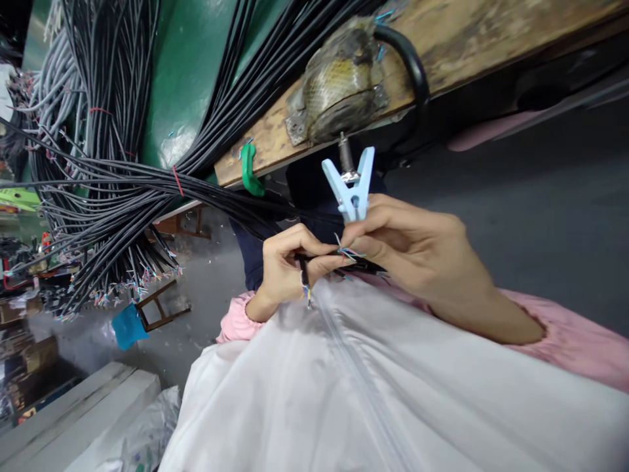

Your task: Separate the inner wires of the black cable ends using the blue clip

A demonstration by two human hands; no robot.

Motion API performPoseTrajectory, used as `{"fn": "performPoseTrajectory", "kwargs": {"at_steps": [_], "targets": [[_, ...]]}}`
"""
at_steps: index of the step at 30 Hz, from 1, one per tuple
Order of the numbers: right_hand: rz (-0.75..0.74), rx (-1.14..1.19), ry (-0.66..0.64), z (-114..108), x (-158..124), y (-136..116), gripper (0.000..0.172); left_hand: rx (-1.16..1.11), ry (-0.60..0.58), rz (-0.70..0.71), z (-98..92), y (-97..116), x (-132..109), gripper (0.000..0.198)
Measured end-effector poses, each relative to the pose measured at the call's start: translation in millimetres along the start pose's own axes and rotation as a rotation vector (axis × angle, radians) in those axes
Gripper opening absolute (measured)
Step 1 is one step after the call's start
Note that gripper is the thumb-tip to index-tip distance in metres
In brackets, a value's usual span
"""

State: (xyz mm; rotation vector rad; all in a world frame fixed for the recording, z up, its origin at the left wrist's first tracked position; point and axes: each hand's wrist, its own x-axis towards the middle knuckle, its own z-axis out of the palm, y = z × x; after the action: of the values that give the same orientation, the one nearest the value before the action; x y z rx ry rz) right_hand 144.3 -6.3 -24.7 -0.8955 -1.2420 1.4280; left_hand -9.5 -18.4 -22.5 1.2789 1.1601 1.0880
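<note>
My left hand (285,262) is closed in a pinch around a thin black cable (305,275) whose stripped coloured wires (350,252) stick out toward my right hand. My right hand (407,246) pinches a light blue plastic clip (351,183) between thumb and fingers, right beside those wire ends. The two hands touch above a white garment (373,387) covering my lap. Pink sleeves show at both wrists.
A big bundle of black cables (118,190) with stripped ends hangs off a green-topped wooden bench (442,46) at the left. A taped lump with a metal pin (339,85) and a green hook (250,170) sit on the bench edge. Grey floor lies below.
</note>
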Motion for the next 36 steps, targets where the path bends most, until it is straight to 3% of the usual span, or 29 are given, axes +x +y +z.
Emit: {"fn": "performPoseTrajectory", "kwargs": {"at_steps": [4,8,9,14,17,23,29,36], "targets": [[0.224,0.068,-0.047,-5.6,1.6,-7.3,0.042,0.055,0.055,0.135,2.5,-4.9,1.4,0.046],[0.204,0.102,0.150,-8.0,17.3,-4.1,0.049,0.080,0.110,0.155,6.5,-2.5,1.8,0.047],[0.211,0.171,0.149,-7.0,23.5,-3.0,0.050,0.076,0.132,0.155,8.1,-0.9,2.0,0.048],[0.366,0.587,-0.092,2.2,53.7,-1.8,0.055,-0.015,0.224,0.195,17.3,8.9,3.8,0.041],[0.425,0.690,-0.119,3.7,61.6,-1.7,0.054,-0.060,0.267,0.181,21.4,12.8,5.8,0.038],[0.426,0.741,-0.182,1.3,61.5,-2.0,0.050,-0.074,0.283,0.066,26.3,16.3,11.6,0.044],[0.432,0.764,-0.282,2.3,58.9,4.9,0.056,-0.133,0.340,0.086,31.9,17.6,13.6,0.046],[0.453,0.720,-0.164,-6.2,49.7,16.6,0.053,-0.088,0.330,0.094,29.3,8.5,8.0,0.047]]}}
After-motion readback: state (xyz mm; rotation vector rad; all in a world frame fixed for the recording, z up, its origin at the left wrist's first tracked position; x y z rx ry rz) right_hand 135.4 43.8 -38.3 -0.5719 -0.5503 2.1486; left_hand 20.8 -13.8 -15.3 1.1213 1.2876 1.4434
